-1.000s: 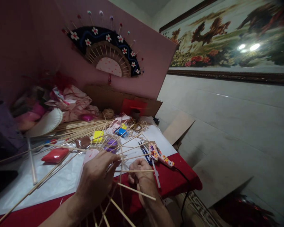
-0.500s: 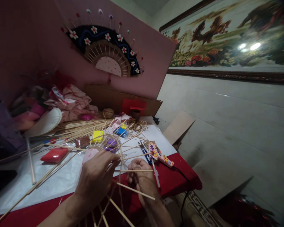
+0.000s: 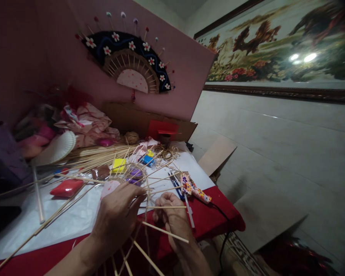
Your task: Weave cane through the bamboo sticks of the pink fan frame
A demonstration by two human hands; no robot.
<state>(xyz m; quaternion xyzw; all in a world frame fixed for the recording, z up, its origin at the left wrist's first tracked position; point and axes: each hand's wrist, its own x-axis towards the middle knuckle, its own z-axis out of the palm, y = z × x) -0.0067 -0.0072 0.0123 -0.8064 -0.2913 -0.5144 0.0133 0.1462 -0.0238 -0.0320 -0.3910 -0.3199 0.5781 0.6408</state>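
Thin bamboo sticks [image 3: 164,231] fan out from a pale disc with pink dots [image 3: 110,188], and brown twine [image 3: 147,184] runs around them. My left hand [image 3: 117,211] is closed on this stick frame, partly covering the disc. Just to its right, my right hand [image 3: 172,216] has its fingers pinched together at the twine beside a stick; the fingertips are partly hidden. A loose length of twine hangs below between the two hands.
A flower-patterned glue gun [image 3: 194,188] lies at the right beside dark blue snips [image 3: 175,184]. Clay packs in red [image 3: 66,188], yellow [image 3: 119,165] and brown [image 3: 100,173] surround the frame. Behind are bundled sticks [image 3: 86,155], a twine ball [image 3: 131,137] and cardboard [image 3: 123,117].
Both hands and the stick frame stay almost in place. My right fingers have shifted very slightly to the left.
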